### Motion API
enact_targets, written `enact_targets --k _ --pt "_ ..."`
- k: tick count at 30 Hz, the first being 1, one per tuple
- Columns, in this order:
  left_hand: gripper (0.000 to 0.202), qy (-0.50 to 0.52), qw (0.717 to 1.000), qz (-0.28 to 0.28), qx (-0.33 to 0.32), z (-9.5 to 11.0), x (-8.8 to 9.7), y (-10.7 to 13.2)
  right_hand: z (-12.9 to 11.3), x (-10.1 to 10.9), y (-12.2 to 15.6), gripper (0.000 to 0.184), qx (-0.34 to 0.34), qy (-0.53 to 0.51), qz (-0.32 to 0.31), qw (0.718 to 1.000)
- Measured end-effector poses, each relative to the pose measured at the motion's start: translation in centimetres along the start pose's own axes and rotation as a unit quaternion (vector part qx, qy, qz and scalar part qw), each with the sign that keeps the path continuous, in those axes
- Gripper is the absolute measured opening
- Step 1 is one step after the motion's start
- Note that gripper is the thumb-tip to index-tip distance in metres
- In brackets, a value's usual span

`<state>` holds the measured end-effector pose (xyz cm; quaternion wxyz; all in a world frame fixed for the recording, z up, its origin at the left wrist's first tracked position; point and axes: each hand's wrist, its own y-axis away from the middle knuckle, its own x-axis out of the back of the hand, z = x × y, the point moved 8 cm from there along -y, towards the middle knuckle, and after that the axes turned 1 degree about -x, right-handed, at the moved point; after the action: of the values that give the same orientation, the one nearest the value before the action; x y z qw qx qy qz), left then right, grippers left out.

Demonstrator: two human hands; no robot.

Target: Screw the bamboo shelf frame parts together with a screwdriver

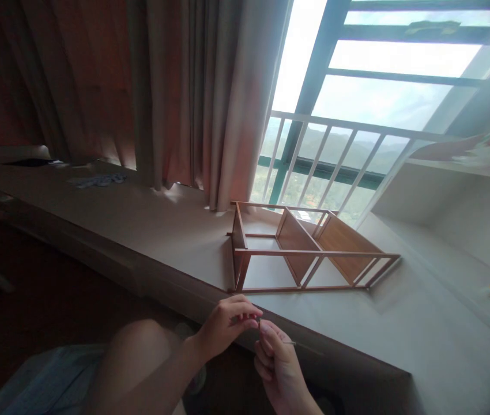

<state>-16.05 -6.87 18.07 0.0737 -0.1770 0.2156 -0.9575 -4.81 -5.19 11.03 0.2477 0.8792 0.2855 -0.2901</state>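
The right hand (277,366), lowest in view, is closed around a thin rod (290,343). The left hand (227,325) pinches its fingertips together at the rod's end, just short of the bench (162,230) edge. A wooden rack frame (305,253) lies beyond, untouched. This looks like a fiddly fitting step that calls for steady fingertip alignment.
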Motion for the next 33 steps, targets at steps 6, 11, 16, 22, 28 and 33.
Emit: enact_targets --k 6,11,16,22,28,33 --pt "0.019 0.010 0.999 0.024 0.020 1.4 0.3 1.3 0.6 -1.4 1.4 0.032 -0.021 -0.026 -0.023 0.999" --pt "0.023 0.067 0.996 0.005 0.066 1.1 0.2 0.5 0.1 -1.6 1.0 0.028 -0.009 -0.009 -0.031 0.999" --pt "0.019 0.024 0.997 0.060 0.029 1.4 2.8 -2.4 -2.7 -1.3 -1.0 0.029 0.022 0.046 -0.006 0.999" --pt "0.007 -0.148 0.966 0.155 -0.144 0.6 4.5 -2.5 -3.8 -2.3 -3.1 0.037 0.011 0.113 0.024 0.993" --pt "0.012 -0.261 0.930 0.146 -0.213 -0.3 4.7 -2.5 -3.9 -3.6 -5.2 0.039 0.028 0.190 0.085 0.978" --pt "0.011 -0.251 0.925 0.158 -0.239 -0.2 5.9 -4.0 -5.3 -4.1 -7.2 0.042 0.101 0.257 0.108 0.955"
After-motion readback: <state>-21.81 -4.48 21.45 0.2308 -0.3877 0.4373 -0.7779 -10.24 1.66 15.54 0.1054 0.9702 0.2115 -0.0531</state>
